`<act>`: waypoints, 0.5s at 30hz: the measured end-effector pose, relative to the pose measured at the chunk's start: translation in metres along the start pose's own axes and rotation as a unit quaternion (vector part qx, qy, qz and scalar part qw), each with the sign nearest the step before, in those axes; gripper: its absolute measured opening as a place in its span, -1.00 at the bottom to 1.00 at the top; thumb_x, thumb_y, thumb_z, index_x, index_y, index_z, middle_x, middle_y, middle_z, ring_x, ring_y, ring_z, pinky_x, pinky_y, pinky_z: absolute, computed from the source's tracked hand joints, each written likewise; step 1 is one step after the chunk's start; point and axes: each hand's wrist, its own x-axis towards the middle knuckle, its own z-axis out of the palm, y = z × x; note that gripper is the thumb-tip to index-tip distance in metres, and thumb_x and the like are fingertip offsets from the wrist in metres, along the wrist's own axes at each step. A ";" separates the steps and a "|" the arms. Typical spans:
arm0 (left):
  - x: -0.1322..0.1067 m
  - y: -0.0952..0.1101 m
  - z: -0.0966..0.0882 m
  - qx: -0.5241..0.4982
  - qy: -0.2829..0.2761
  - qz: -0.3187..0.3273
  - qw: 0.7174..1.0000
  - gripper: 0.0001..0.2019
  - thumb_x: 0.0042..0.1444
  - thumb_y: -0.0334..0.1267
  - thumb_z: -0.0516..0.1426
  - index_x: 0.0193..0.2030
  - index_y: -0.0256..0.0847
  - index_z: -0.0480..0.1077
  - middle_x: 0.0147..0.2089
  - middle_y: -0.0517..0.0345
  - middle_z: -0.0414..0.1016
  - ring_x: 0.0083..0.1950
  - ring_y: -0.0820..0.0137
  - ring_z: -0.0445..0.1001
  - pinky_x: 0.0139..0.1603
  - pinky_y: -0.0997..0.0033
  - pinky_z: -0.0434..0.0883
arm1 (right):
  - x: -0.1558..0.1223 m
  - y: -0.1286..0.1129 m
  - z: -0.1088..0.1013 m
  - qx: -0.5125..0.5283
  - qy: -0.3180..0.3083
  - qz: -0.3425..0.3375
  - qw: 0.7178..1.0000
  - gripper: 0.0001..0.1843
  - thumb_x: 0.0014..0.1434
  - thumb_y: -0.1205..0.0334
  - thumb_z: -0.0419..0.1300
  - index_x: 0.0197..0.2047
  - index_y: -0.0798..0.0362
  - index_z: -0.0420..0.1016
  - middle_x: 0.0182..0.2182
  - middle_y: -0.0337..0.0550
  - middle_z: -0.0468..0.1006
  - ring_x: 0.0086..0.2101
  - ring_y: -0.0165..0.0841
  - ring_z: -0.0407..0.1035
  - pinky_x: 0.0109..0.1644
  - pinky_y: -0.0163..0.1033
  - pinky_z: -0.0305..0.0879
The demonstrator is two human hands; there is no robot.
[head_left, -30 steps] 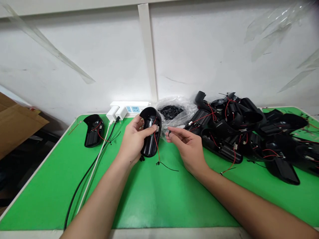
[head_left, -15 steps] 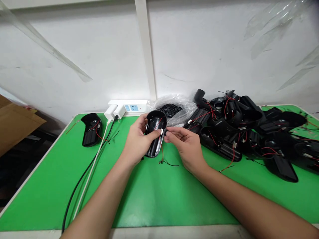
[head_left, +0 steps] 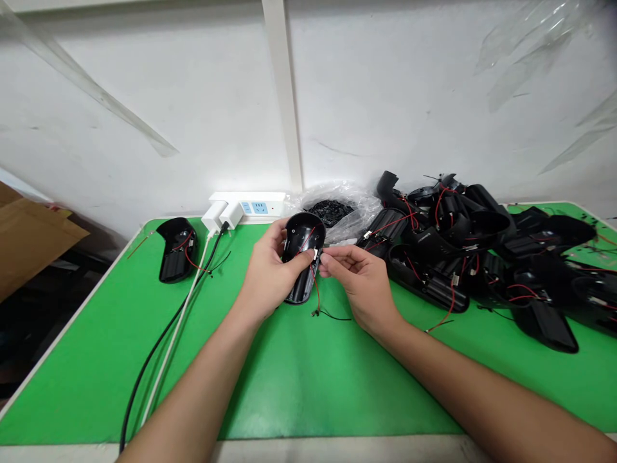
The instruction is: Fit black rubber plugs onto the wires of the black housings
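My left hand (head_left: 271, 273) is closed around a black plastic housing (head_left: 301, 233), its thumb pressed on a small white connector inside the shell. Red and black wires (head_left: 317, 297) come out of the housing and trail down over the green mat. At the housing's right edge, my right hand (head_left: 359, 276) is closed in a pinch, thumb against forefinger. Whatever it pinches is too small to make out. A second black housing (head_left: 177, 251) with a red wire lies alone on the left.
A heap of similar black housings with red wires (head_left: 457, 244) covers the right side of the green mat (head_left: 308, 392). Behind my hands lie a clear plastic bag of small black parts (head_left: 330, 212) and a white power strip (head_left: 260, 204). Black and white cables (head_left: 166, 344) cross the left side.
The housing in my left hand has shifted very slightly to the right, its dangling wires with it. My right hand keeps its pinch at the housing's edge.
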 end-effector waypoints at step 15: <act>-0.007 0.012 0.000 -0.075 -0.072 -0.070 0.992 -0.58 0.04 -0.19 0.41 0.05 -0.12 0.51 -0.05 0.26 0.61 -0.10 0.57 0.50 -0.08 0.58 0.43 | -0.001 -0.005 0.001 0.130 -0.078 0.053 0.987 -0.61 0.05 0.17 0.60 -0.16 0.00 0.53 -0.48 -0.38 0.46 -0.47 -0.51 0.31 -0.38 -0.35 0.23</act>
